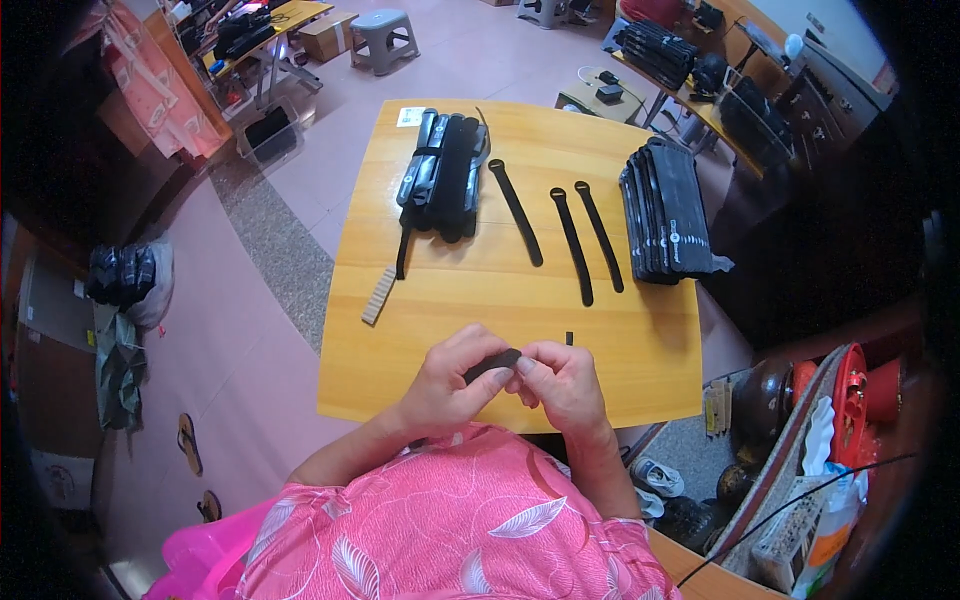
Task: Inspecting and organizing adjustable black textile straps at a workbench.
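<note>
Near the front of the table, my left hand [458, 378] is closed around a short black strap [492, 366], rolled or folded, partly hidden by the fingers. My right hand [566, 386] pinches its other end, fingertips touching those of the left. Just beyond the right hand lies a small black piece [569, 339]. Farther up are three flat black straps, each with a slotted rounded end: one left [516, 215], one middle [572, 248], one right [600, 238]. A bundle of black and clear-wrapped packs [440, 178] sits at the far left, with a dark strap end [403, 252] hanging from it.
On the wooden table [480, 300], a ridged tan strip [378, 295] lies left and a stack of black packages [668, 212] stands right. Beyond are a grey stool [384, 42] and a clear bin [270, 135]. Bags and a red container [848, 400] crowd the right side.
</note>
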### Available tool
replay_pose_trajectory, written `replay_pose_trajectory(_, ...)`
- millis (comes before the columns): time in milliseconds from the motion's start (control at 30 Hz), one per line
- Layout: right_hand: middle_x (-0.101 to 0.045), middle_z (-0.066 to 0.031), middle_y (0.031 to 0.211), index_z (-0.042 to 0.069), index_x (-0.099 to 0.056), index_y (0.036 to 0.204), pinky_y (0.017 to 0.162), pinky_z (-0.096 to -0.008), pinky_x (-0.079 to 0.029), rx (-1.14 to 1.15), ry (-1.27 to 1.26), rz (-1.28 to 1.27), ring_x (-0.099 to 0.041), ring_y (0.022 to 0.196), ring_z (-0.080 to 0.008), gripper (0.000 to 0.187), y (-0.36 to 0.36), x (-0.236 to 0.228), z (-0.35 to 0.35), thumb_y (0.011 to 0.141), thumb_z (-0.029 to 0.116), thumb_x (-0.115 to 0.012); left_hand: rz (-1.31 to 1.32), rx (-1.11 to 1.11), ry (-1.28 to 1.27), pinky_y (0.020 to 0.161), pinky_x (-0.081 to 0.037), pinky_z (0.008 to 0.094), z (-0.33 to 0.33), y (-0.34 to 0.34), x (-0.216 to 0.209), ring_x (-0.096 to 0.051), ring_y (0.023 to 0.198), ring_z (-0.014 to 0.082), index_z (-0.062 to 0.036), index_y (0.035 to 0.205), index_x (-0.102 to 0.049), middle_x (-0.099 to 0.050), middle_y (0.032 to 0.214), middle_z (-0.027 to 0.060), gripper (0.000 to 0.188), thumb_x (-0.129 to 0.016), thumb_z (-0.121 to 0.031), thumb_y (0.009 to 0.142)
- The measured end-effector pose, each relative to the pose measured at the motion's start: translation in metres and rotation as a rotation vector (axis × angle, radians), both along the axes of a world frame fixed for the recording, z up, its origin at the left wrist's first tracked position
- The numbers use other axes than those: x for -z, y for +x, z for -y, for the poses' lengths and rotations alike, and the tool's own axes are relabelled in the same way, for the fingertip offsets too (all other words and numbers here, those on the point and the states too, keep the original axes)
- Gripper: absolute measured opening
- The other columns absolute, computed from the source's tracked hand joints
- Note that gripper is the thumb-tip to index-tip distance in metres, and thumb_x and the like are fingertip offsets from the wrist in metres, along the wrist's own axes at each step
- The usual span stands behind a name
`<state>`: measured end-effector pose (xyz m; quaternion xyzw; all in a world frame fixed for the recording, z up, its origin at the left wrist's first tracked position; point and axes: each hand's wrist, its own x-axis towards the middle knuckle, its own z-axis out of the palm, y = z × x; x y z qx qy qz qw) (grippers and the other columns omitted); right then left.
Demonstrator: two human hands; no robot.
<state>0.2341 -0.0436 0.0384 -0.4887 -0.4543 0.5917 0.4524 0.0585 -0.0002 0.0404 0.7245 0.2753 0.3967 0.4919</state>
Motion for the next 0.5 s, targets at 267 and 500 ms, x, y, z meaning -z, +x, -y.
replay_pose_trajectory(267,-0.060,-0.0006,0.069,0.001,-0.062,0.086,0.047,-0.0185,-0.036,-0.040,-0.077,-0.276,-0.047,0.054,-0.0042,0.017,0.003,0.005,-0.002,0.092,0.017,-0.057,0.025,-0.049,0.112,0.060,-0.040,0.0293,0.000,0.002,0.002,-0.051,0.068,0.0198,0.0032,0.093,-0.060,-0.053,0.079,0.0103,0.015,-0.063,0.000,0.078)
replay_pose_trajectory(500,-0.059,-0.0007,0.067,0.001,-0.061,0.084,0.046,-0.0179,-0.034,-0.021,-0.079,-0.307,-0.046,0.053,-0.0036,0.014,0.002,0.013,-0.003,0.090,0.013,-0.056,-0.036,-0.049,0.163,0.059,-0.041,0.0299,0.001,0.004,0.005,-0.053,0.068,0.0209,0.0028,0.093,-0.061,-0.054,0.080,0.0111,0.016,-0.064,0.000,0.077)
